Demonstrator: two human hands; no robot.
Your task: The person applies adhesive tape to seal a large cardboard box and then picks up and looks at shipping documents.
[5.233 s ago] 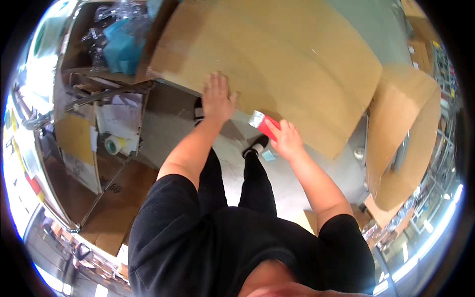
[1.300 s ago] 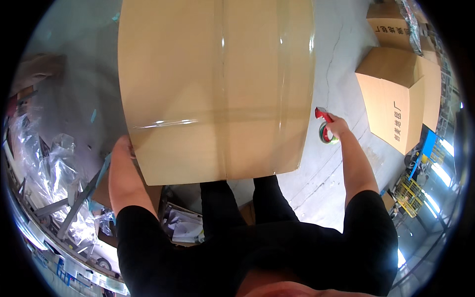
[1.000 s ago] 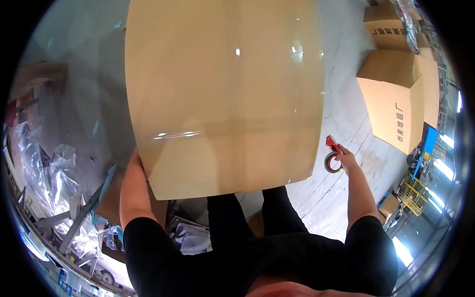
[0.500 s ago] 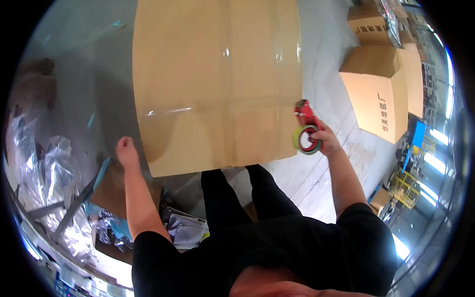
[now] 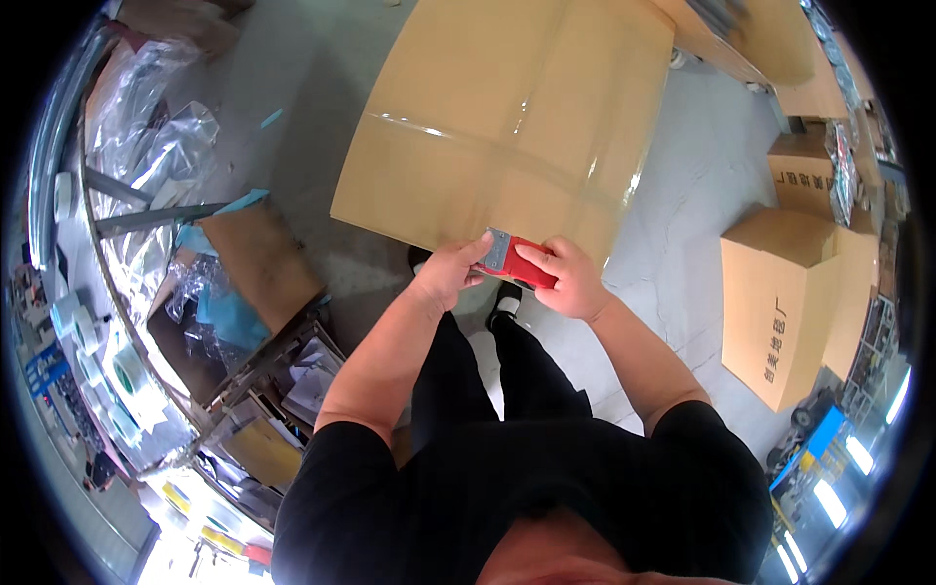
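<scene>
At mid-frame the tape dispenser is bright red with a grey metal end, the carton above it plain tan crossed by glossy strips, the shirt at the bottom black, the sheeting at left turquoise, and the open box at right tan with dark printing.

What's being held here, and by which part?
A red tape dispenser: the right hand grips its red body; the left hand is at its metal end.

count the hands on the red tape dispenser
2: the left hand at the metal end of the red tape dispenser, and the right hand gripping its other end. Both show plainly; no others are visible on it.
</scene>
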